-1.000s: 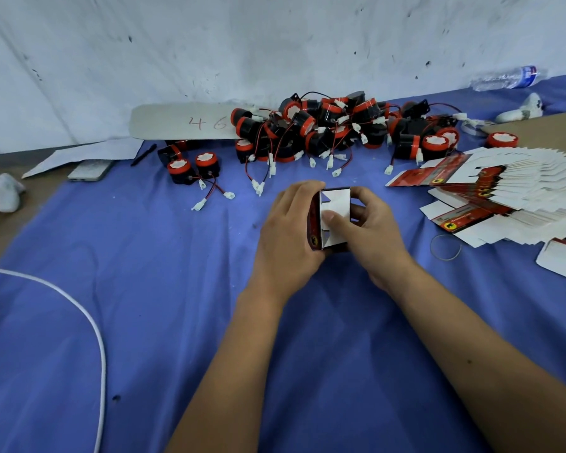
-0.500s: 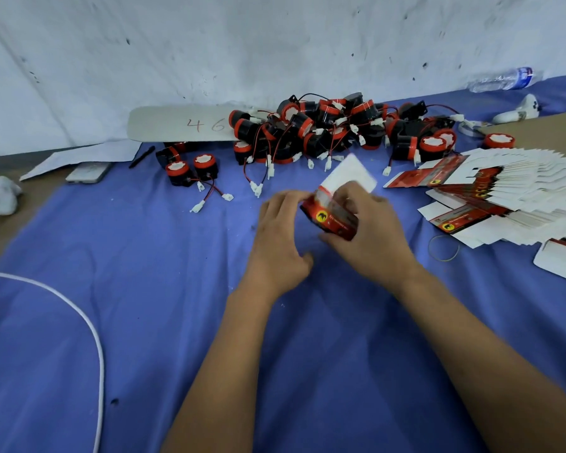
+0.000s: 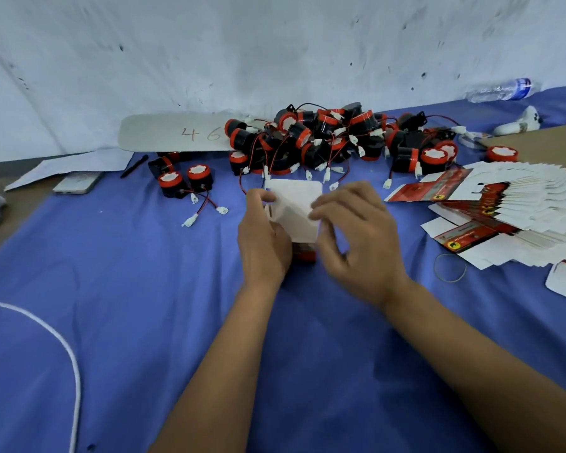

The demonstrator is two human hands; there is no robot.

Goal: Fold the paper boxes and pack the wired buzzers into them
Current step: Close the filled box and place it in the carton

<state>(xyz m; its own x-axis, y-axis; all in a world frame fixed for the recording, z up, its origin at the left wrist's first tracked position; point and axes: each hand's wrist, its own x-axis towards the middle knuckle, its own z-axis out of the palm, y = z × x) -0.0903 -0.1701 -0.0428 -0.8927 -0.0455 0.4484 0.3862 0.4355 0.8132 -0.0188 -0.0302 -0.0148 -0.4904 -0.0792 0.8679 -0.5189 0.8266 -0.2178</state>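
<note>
Holding a half-folded paper box (image 3: 294, 210) upright over the blue cloth (image 3: 128, 305), near the middle of the table, white inner flap up and a strip of red print showing at the bottom edge. Left hand (image 3: 263, 243) curled round the box's left side, thumb and fingertips pinching the upper left corner. Right hand (image 3: 356, 237) on the box's right side, fingers bent, forefinger and thumb pressing the white flap; blurred, so the exact hold on the flap hard to read, but closed on the card.

Behind the box, against the white wall (image 3: 275, 44), a heap of wired buzzers (image 3: 334, 138), black bodies with red rings, thin red and black leads ending in white plugs. Two more buzzers (image 3: 185, 181) apart from the heap, to the left, plugs trailing toward the near side. Fanned out at the right, a stack of flat unfolded boxes (image 3: 504, 210), white with red and black print, well apart from the hands. Just below that stack, a rubber band (image 3: 450, 268) lying on the cloth.

Far left: a phone (image 3: 77, 184), a black pen (image 3: 134, 165) and a white sheet (image 3: 69, 166). Against the wall, a pale card (image 3: 174, 132) marked 46. Upper right, a clear plastic bottle (image 3: 500, 90) on its side. Lower left, a white cable (image 3: 66, 354) curving across the cloth.
</note>
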